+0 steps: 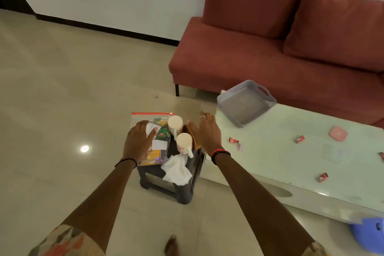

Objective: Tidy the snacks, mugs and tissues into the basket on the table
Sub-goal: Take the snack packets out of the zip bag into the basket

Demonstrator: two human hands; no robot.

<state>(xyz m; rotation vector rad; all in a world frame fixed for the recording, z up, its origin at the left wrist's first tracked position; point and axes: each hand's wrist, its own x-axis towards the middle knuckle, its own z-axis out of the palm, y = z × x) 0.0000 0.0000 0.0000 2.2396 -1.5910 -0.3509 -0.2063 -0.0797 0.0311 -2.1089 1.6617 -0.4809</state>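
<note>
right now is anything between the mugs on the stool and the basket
Nothing visible blocks it. The basket sits empty at the table corner; only the open right hand hangs between it and the mugs.

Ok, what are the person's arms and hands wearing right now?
Both forearms are bare. The left hand has a thin black band at the wrist. The right hand wears red and black bracelets at the wrist and a thin ring on one of its fingers. Short sleeves patterned orange, beige and grey show at the bottom edge.
</note>
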